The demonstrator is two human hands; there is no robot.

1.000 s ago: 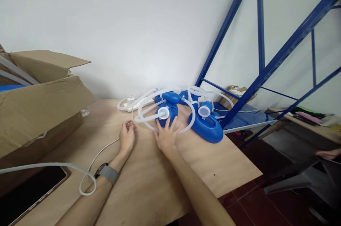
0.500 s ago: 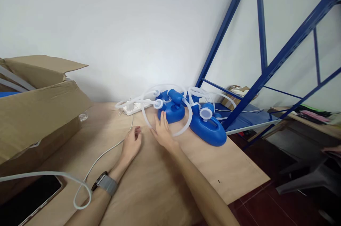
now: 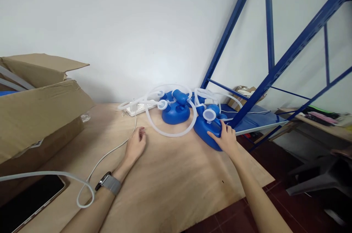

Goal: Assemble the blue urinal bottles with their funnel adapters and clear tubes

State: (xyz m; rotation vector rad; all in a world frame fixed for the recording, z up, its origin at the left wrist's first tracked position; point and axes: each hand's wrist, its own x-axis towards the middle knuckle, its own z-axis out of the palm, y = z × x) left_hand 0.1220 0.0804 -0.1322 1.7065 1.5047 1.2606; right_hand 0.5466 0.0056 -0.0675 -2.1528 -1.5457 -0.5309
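My right hand [image 3: 227, 138] grips the handle end of a blue plastic urinal bottle [image 3: 206, 130] on the right of the table, thumb on the near side and fingers over the far side. The bottle lies on its side, with a white round cap and a translucent hose. To its left sits a second blue bottle [image 3: 176, 114], ringed by its own looped hose [image 3: 173, 135]. My left hand [image 3: 136, 143] rests on the tabletop beside a white cable [image 3: 114, 151], fingers loosely curled and holding nothing. A watch is on that wrist.
An opened cardboard box [image 3: 46, 115] stands at the left, with a phone [image 3: 33, 200] in front of it. A white power strip [image 3: 140, 108] lies by the wall. Blue metal shelving [image 3: 255, 104] rises at the right, beyond the table's edge.
My right hand has left the middle bottle and moved right, taking hold of the right-hand bottle. My left hand stays in place on the table.
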